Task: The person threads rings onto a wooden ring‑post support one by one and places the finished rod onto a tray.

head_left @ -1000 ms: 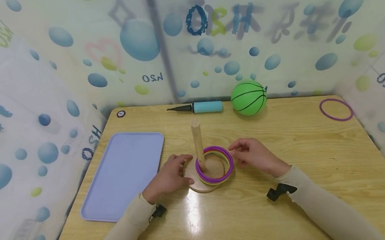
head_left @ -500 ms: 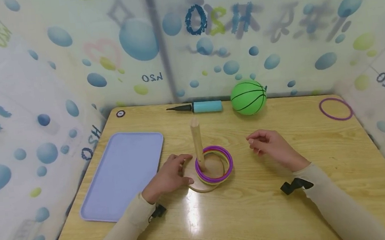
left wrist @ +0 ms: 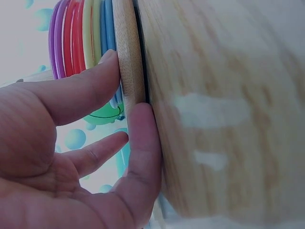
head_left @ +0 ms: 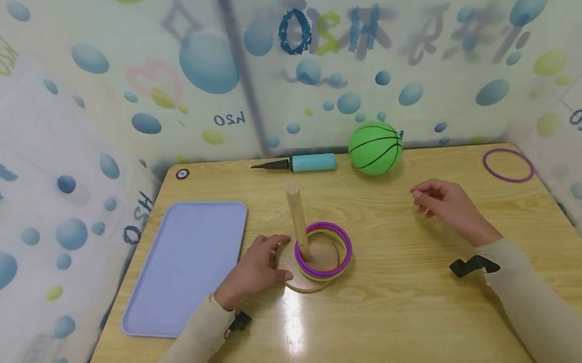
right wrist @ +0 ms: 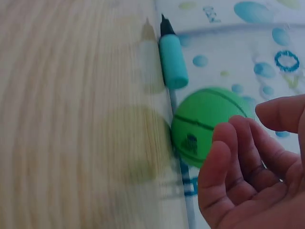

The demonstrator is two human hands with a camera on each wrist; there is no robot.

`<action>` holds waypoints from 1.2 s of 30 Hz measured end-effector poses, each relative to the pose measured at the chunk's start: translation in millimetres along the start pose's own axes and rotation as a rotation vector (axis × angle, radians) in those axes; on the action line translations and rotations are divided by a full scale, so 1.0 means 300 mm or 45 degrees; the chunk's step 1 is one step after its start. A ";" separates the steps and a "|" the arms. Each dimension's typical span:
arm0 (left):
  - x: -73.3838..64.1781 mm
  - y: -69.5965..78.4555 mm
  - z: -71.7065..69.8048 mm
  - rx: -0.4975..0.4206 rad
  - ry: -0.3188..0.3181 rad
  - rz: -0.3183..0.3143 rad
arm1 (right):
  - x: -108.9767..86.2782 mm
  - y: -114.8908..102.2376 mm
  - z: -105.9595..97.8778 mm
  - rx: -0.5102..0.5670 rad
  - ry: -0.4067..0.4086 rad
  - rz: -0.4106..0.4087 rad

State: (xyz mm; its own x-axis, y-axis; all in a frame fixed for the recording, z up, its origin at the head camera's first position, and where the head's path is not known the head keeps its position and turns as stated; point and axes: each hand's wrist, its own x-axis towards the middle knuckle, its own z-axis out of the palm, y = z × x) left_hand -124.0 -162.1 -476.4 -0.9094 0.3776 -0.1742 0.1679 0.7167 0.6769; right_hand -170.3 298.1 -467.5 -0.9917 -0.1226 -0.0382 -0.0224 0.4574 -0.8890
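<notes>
A wooden peg (head_left: 297, 216) stands on a round wooden base (head_left: 293, 280) in the middle of the table. Several coloured rings (head_left: 348, 250), purple on top, lie stacked around the peg. My left hand (head_left: 257, 266) rests against the base's left rim; in the left wrist view its fingers (left wrist: 86, 90) touch the base (left wrist: 128, 57) just beside the rings (left wrist: 76, 38). My right hand (head_left: 448, 203) hovers empty to the right of the peg, its fingers loosely curled. A lone purple ring (head_left: 485, 168) lies at the table's far right.
A lilac tray (head_left: 188, 263) lies left of the base. A green ball (head_left: 376, 149) and a teal pump (head_left: 312, 162) sit at the table's back edge, also seen as ball (right wrist: 200, 124) and pump (right wrist: 171, 64). Bubble-patterned walls enclose the table.
My right hand has left the stacked rings and moved right and away, toward the far right of the table. The left hand has stayed on the base.
</notes>
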 end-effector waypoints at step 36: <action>-0.008 0.004 0.004 -0.039 0.007 -0.007 | 0.063 0.353 -0.531 -0.494 0.579 0.145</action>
State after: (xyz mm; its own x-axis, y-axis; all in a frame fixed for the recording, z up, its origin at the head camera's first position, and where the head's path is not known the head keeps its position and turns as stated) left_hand -121.2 -161.4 -475.9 -0.9124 0.3704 -0.1744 0.1512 0.7007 0.6973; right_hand -211.6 484.7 -489.7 -0.9432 0.2955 0.1518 0.1273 0.7435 -0.6565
